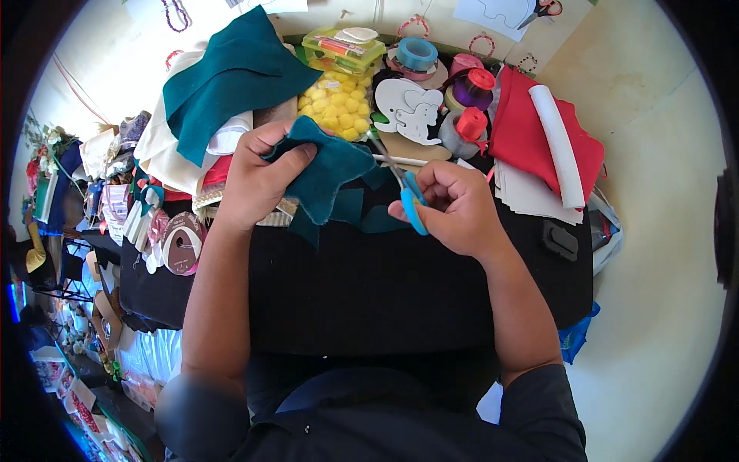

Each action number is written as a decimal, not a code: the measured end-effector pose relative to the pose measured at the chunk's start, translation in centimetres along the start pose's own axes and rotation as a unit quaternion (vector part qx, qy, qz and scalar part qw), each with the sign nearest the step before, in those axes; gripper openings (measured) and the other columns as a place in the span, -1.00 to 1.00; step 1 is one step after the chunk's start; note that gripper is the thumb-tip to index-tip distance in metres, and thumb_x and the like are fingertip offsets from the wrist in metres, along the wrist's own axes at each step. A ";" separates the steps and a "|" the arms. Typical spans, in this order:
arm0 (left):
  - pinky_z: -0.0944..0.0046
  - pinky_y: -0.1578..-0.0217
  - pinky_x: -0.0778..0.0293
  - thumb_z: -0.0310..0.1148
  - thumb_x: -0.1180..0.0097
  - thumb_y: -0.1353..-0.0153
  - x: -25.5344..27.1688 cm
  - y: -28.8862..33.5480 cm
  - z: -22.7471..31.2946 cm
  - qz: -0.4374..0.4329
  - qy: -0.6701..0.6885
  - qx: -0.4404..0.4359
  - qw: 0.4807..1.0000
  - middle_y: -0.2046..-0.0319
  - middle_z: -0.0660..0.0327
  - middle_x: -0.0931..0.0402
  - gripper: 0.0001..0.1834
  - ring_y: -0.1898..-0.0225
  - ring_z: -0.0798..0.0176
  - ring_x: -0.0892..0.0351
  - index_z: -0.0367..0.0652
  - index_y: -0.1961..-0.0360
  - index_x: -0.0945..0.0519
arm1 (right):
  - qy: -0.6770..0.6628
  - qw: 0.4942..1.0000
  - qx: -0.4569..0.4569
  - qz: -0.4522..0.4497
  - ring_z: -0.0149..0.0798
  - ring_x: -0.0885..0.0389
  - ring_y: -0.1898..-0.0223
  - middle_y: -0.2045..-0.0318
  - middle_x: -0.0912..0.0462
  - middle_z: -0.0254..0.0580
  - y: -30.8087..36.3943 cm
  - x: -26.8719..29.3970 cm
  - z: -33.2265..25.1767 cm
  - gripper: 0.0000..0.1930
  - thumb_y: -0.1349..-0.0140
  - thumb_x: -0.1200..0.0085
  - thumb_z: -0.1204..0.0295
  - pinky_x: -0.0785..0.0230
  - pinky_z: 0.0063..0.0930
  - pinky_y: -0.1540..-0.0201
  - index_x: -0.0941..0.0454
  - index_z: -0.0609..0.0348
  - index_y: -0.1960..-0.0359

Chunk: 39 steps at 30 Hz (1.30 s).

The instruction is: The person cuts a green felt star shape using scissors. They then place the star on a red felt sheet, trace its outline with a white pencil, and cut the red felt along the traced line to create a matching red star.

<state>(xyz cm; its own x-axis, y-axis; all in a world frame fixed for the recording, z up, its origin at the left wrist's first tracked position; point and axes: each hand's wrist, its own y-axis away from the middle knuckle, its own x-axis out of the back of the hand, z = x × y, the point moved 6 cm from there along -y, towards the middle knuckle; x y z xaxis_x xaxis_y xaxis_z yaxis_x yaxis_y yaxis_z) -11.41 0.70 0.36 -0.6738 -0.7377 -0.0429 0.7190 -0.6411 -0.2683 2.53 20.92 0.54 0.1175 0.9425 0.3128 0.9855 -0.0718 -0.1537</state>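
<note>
My left hand (265,173) pinches a teal piece of fabric (327,173) with pointed corners, thumb on top, held up above the black table. In my right hand (454,204) is a pair of scissors (416,206) with light-blue handles, my fingers through the loops. Its blades point up and left, close to the right-hand corner of the fabric; whether they touch it I cannot tell. Teal offcuts (350,206) lie on the table beneath the fabric and beside the scissors.
The black table (369,292) spreads below my hands. Behind stand a bag of yellow pompoms (335,104), a yellow box (342,50), white elephant cutouts (408,108) and ribbon rolls (469,127). Folded teal cloth (231,81) is piled at left; red fabric (539,127) and a white roll (558,146) lie right.
</note>
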 end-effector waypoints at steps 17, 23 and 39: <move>0.44 0.16 -0.57 -0.49 -0.21 -0.36 -2.5 0.2 -2.1 0.011 0.095 0.080 0.992 0.22 0.28 -0.69 -0.77 0.23 0.48 -0.64 -0.32 0.00 -0.66 | -0.171 0.973 -0.043 0.150 -0.60 -0.61 0.45 0.33 -0.72 -0.28 -0.9 0.9 2.8 -0.66 -0.16 -0.45 0.40 -0.41 -0.73 0.45 -0.52 0.25 0.17; 0.36 0.06 -0.61 -0.46 -0.19 -0.37 -4.8 0.6 -2.9 -0.028 0.091 0.148 0.984 0.14 0.19 -0.70 -0.70 0.15 0.38 -0.69 -0.30 -0.09 -0.62 | -0.271 0.944 -0.036 0.183 -0.40 -0.69 0.15 0.02 -0.61 -0.10 -0.8 0.1 2.8 -0.50 -0.10 -0.42 0.61 -0.61 -0.59 0.09 -0.38 0.21 -0.01; 0.02 -0.30 -0.42 -0.06 0.20 -0.53 -5.7 0.7 -5.4 -0.053 0.385 0.257 0.885 -0.23 -0.01 -0.50 -0.39 -0.22 0.07 -0.56 -0.40 -0.31 -0.37 | -0.245 0.946 0.002 0.212 -0.35 -0.71 0.11 0.06 -0.58 -0.08 -0.8 0.3 4.0 -0.51 -0.09 -0.37 0.72 -0.65 -0.51 0.02 -0.34 0.26 0.03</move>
<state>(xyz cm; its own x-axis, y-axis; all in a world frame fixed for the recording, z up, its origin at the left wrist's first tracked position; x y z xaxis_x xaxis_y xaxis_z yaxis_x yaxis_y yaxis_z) -7.97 5.57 -4.76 -0.5158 -0.4310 -0.7404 0.4935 -0.8559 0.1545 1.31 22.56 -2.95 0.4300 0.8676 -0.2495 0.8623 -0.4766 -0.1711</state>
